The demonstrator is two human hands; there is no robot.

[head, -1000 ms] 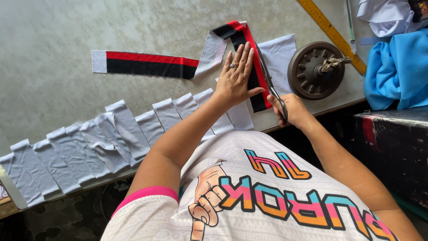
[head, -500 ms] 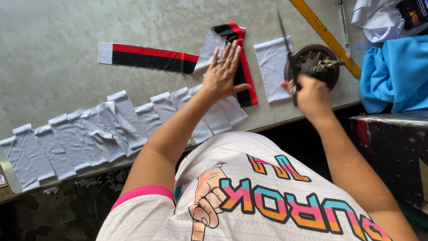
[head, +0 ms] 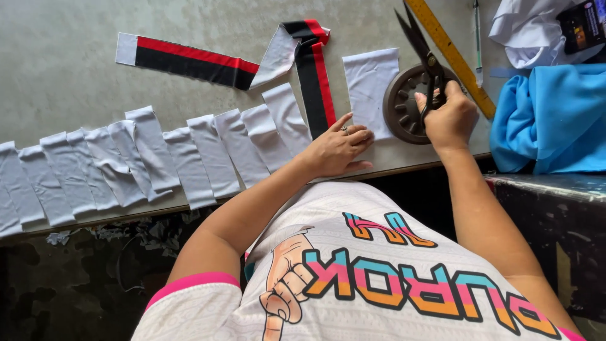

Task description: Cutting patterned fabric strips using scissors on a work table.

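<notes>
Right hand (head: 449, 120) grips black scissors (head: 421, 50), blades closed, raised over a round weight (head: 407, 104). Left hand (head: 338, 148), fingers together, rests flat on the white strip (head: 371, 85) near the table (head: 63, 76) edge.

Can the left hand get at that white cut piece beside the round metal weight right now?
Probably yes: the left hand lies flat with fingertips at the white piece, nothing between them.
</notes>
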